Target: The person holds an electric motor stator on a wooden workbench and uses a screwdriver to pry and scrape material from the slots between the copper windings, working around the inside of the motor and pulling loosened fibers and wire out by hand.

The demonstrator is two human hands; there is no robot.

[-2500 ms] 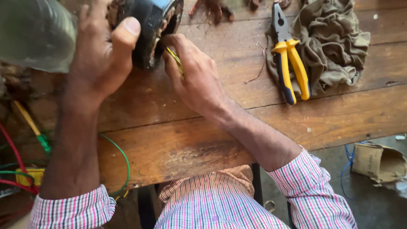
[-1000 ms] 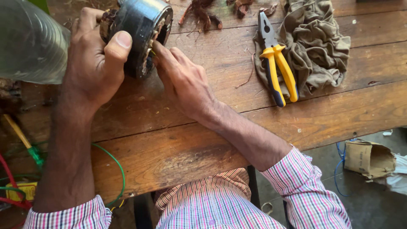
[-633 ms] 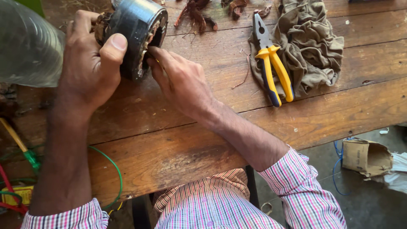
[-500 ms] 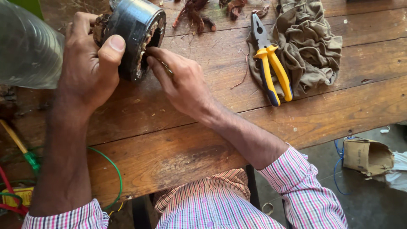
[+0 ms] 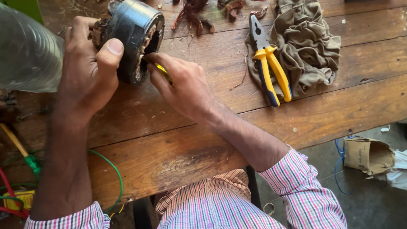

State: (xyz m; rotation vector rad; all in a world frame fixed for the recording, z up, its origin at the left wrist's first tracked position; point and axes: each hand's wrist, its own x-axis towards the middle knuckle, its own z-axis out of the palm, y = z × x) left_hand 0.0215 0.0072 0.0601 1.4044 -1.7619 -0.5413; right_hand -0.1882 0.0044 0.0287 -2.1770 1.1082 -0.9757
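Presently: left hand fingers clasp one stator; right hand pinches one tool.

Table: rough wooden planks, brown and worn, with dark stains, scratches and long seams between the boards.
Table edge: the front plank is chipped and darkened near the middle.
Floor: grey and dusty, seen at lower right beside the table.
On the floor: a torn cardboard box with blue wire just beside it.
Light: bright daylight falls across the planks, with soft shadows.
Far left: a blurred pale bulk and a green patch at the top corner.
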